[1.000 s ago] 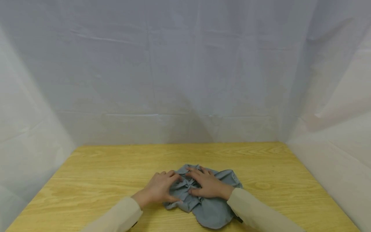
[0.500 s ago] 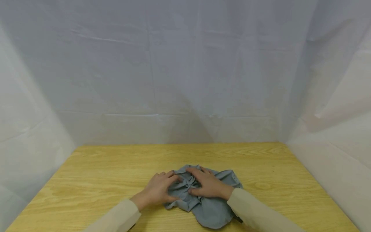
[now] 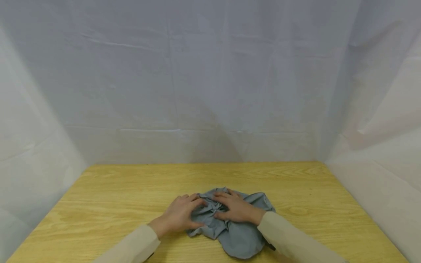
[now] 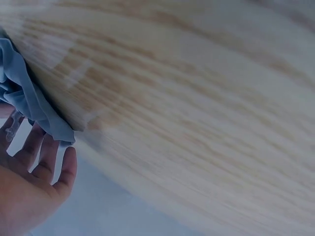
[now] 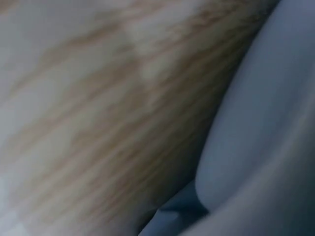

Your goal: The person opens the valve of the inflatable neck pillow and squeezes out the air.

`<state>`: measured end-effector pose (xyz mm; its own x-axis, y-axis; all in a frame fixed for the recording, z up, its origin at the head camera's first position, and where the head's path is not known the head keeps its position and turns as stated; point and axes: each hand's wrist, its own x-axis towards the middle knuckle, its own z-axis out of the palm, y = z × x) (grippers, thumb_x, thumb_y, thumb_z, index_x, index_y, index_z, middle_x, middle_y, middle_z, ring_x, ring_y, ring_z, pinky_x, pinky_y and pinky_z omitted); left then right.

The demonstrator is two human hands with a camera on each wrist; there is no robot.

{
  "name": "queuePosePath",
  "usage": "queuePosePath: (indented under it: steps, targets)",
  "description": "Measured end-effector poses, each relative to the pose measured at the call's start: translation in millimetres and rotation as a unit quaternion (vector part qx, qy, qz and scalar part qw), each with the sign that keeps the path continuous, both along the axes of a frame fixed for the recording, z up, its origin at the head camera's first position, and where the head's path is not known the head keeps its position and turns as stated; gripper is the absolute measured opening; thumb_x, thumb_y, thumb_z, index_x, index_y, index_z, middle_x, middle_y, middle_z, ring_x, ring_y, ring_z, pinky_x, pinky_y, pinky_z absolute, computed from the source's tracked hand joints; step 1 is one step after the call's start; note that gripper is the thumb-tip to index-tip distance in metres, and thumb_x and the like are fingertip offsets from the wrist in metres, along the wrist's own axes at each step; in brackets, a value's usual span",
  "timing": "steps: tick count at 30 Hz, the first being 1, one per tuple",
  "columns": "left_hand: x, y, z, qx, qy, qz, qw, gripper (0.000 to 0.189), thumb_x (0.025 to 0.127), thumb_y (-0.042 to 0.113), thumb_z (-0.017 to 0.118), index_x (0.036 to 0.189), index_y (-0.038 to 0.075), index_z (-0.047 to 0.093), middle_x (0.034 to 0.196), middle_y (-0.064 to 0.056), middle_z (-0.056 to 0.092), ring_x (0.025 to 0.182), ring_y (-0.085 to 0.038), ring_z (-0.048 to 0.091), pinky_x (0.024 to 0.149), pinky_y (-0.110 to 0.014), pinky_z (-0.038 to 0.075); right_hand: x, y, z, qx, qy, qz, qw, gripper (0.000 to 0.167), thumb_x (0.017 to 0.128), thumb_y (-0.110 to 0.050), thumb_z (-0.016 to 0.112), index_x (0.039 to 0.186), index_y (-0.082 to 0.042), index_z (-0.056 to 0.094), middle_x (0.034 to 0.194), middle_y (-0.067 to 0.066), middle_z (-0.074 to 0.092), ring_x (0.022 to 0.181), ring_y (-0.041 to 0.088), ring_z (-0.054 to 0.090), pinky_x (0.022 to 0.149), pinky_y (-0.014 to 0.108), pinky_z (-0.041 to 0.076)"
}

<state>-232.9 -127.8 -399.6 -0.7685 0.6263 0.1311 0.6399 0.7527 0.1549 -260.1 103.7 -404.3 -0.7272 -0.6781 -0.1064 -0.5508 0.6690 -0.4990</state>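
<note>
A crumpled grey-blue cloth (image 3: 241, 239) lies in a heap on the table; its exact kind is hidden by the folds. My left hand (image 3: 179, 214) touches its left side, thumb and fingers wide apart and gently bent. On top of the heap rests my right hand (image 3: 238, 210), fingers spread over the gathered folds. In the left wrist view, the fingers of the left hand (image 4: 27, 189) stand apart beside the cloth's edge (image 4: 29, 98). The right wrist view shows a smooth fold of cloth (image 5: 246, 123) but not the right hand.
The wood-grain table (image 3: 125, 190) extends on every side of the cloth. Pale sheeting hangs behind it (image 3: 197, 91) and along the left (image 3: 29, 153) and right (image 3: 378, 153). Beige sleeves (image 3: 292, 237) cover both forearms.
The fingers of my right hand have shifted slightly on top of the cloth. My left hand and the heap stay almost where they were.
</note>
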Motion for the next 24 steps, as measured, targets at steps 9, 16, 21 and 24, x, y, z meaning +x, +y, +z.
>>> queuePosePath:
  steps: [9, 16, 21, 24]
  targets:
    - [-2.8, 1.2, -0.1, 0.0, 0.019, -0.001, 0.9998, 0.049, 0.071, 0.056, 0.068, 0.11, 0.027, 0.058, 0.106, 0.006, 0.056, 0.082, -0.014, 0.056, 0.064, -0.028, 0.043, 0.2, 2, -2.2, -0.012, 0.011, 0.019, 0.9997, 0.059, 0.093, -0.047, 0.044, 0.143, -0.018, 0.033, 0.15, 0.003, 0.026, 0.137, 0.044, 0.013, 0.105, 0.061, 0.019]
    - [-2.0, 1.7, -0.9, 0.004, 0.022, -0.002, 0.9997, 0.049, 0.071, 0.057, 0.068, 0.11, 0.028, 0.058, 0.106, 0.006, 0.056, 0.084, -0.015, 0.057, 0.066, -0.032, 0.047, -0.6, 9, -6.4, -0.048, 0.0, 0.044, 0.9979, 0.054, 0.093, -0.047, 0.043, 0.141, -0.024, 0.035, 0.152, 0.007, 0.018, 0.138, 0.043, 0.008, 0.105, 0.063, 0.016]
    - [-1.9, 2.0, -0.5, 0.003, 0.016, -0.003, 0.9999, 0.049, 0.071, 0.056, 0.069, 0.109, 0.027, 0.058, 0.107, 0.005, 0.056, 0.086, -0.015, 0.057, 0.069, -0.033, 0.048, 3.7, 13, -1.1, -0.037, -0.01, 0.047, 0.9982, 0.055, 0.092, -0.051, 0.042, 0.141, -0.026, 0.035, 0.154, 0.005, 0.014, 0.138, 0.045, 0.005, 0.103, 0.063, 0.019]
    - [-2.1, 1.6, -1.3, 0.003, 0.013, -0.001, 0.9999, 0.049, 0.071, 0.055, 0.069, 0.11, 0.027, 0.058, 0.107, 0.005, 0.056, 0.087, -0.015, 0.057, 0.07, -0.033, 0.048, 6.7, 17, 3.1, -0.018, -0.005, 0.049, 0.9986, 0.059, 0.09, -0.054, 0.045, 0.142, -0.029, 0.032, 0.154, 0.003, 0.013, 0.138, 0.043, 0.007, 0.102, 0.063, 0.023]
